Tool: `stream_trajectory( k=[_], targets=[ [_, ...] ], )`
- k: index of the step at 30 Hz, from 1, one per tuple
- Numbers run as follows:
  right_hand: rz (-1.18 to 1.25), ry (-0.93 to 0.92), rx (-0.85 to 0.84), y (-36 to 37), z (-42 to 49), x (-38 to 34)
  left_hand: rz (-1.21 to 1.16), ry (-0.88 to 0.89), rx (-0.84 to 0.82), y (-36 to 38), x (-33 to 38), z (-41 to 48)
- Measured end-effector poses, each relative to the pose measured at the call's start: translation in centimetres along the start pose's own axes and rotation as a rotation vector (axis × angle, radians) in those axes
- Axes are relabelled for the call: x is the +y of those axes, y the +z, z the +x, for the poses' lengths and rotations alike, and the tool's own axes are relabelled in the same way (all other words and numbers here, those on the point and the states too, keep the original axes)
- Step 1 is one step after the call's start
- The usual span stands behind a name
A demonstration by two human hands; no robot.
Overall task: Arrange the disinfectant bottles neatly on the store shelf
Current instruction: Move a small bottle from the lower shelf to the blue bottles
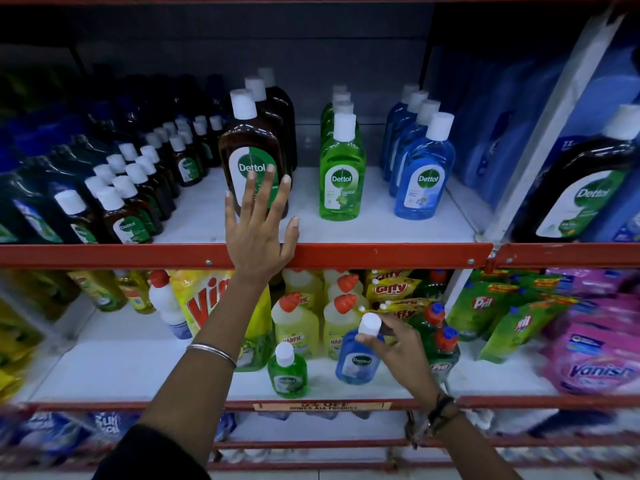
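On the upper shelf (pixel 381 254) stand rows of Dettol bottles: a large brown bottle (pixel 249 147) at the front of its row, a green row (pixel 341 168) and a blue row (pixel 424 171). My left hand (pixel 258 226) is spread flat, fingertips against the brown bottle's label. On the lower shelf, my right hand (pixel 394 344) grips the white cap of a small blue Dettol bottle (pixel 356 362), which leans slightly. A small green Dettol bottle (pixel 287 372) stands alone to its left.
Small brown bottles (pixel 138 188) fill the upper shelf's left side; a big dark Dettol bottle (pixel 581 181) sits far right behind a divider. Harpic bottles (pixel 298 323), Vim pouch (pixel 207 303), Prit packs (pixel 491 306) and Vanish packs (pixel 595 362) crowd the lower shelf.
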State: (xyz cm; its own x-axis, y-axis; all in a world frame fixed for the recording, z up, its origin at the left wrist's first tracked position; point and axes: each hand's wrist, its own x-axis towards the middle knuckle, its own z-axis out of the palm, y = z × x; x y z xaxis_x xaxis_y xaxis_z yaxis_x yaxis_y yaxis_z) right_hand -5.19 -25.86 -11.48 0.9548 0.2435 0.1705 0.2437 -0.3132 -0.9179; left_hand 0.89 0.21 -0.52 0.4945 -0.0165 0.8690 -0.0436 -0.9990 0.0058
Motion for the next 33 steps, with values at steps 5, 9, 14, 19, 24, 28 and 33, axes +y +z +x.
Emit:
stream_trajectory(
  k=[5,9,14,19,24,28,33],
  targets=[
    [0.095,-0.188,0.106,-3.7,1.7,-6.7,0.003,0.012,0.0,-0.1,0.0,-0.2],
    [0.175,-0.374,0.244,-7.2,3.9,-11.9,-0.019,0.008,0.001,-0.2,-0.1,-0.1],
    [0.252,-0.538,0.379,-11.4,7.4,-17.2,-0.021,0.005,-0.016,-0.2,0.0,-0.1],
    [0.181,-0.558,0.463,-13.5,11.0,-17.6,-0.008,0.006,-0.016,-0.2,-0.1,-0.1],
    [0.111,-0.487,0.458,-13.5,13.0,-15.7,-0.004,0.009,-0.004,-0.2,-0.1,0.0],
    [0.092,-0.449,0.457,-13.2,13.2,-14.8,-0.005,0.013,0.004,0.0,-0.1,-0.1],
    [0.082,-0.416,0.461,-13.0,13.3,-15.2,-0.01,0.008,0.017,-0.1,-0.1,0.0]
  ],
)
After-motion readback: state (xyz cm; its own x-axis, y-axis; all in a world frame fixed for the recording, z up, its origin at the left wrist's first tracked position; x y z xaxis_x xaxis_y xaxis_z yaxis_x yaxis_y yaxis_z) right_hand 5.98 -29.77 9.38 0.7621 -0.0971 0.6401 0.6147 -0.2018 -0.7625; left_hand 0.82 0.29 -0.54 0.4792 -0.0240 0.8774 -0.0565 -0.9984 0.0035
